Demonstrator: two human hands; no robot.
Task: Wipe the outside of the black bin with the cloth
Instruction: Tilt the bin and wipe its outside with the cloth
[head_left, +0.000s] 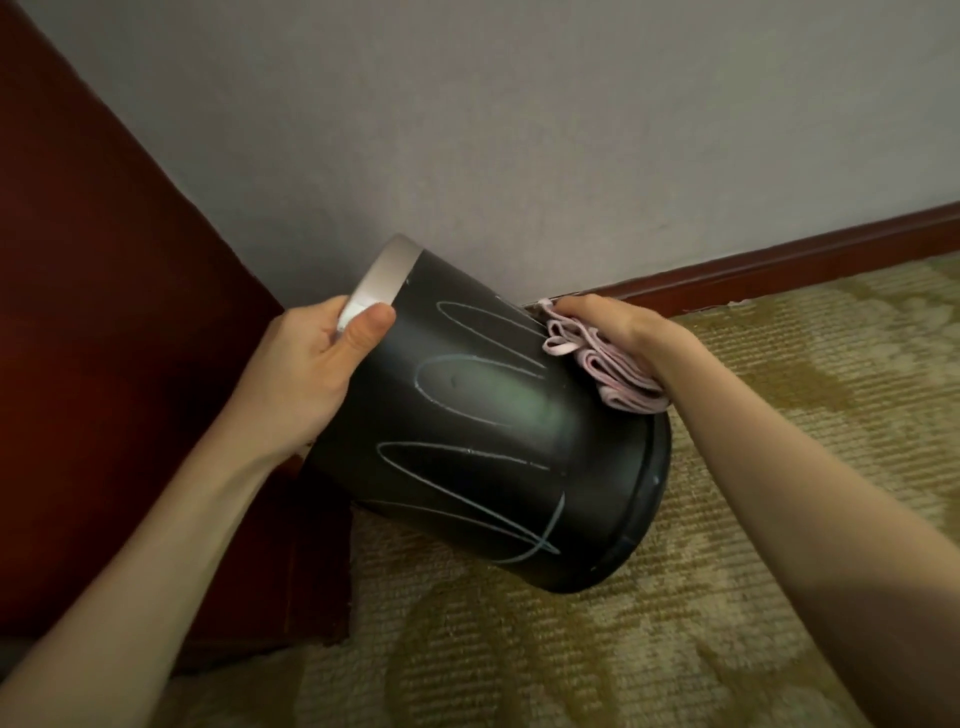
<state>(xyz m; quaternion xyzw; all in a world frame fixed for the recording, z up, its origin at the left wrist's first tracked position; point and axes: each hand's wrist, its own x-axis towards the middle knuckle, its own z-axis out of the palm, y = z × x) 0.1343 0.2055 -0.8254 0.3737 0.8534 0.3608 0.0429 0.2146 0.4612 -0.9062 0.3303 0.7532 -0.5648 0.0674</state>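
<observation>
The bin (467, 441) is tipped well over in the corner of the room, its mouth toward the upper left and its base low on the right, over the carpet (727, 597). Whether the base actually touches the carpet I cannot tell from here. Its black side has a dull sheen and carries pale chalky scribbles (467, 467), long loops running along the body in three or four rows. A pale metallic band (384, 275) rings the mouth.

The left hand (306, 374) grips the bin at that band: the thumb lies across the outside, and the fingers curl round the edge and out of sight. The right hand (608, 322) is on the far upper side of the bin, fingers bent down over a folded pink cloth (608, 374) and holding it against the black surface. The cloth's layered edges stick out below the palm, just above the ridge near the base. Both forearms are bare.

The carpet is a ribbed weave in olive-gold with large paler shapes. Behind the bin stands a plain grey wall (519, 130), lightly textured, with a dark reddish-brown skirting (779, 260) running along its foot to the right. On the left a dark red wooden panel (104, 312) rises beside the bin, its lower edge meeting the carpet.
</observation>
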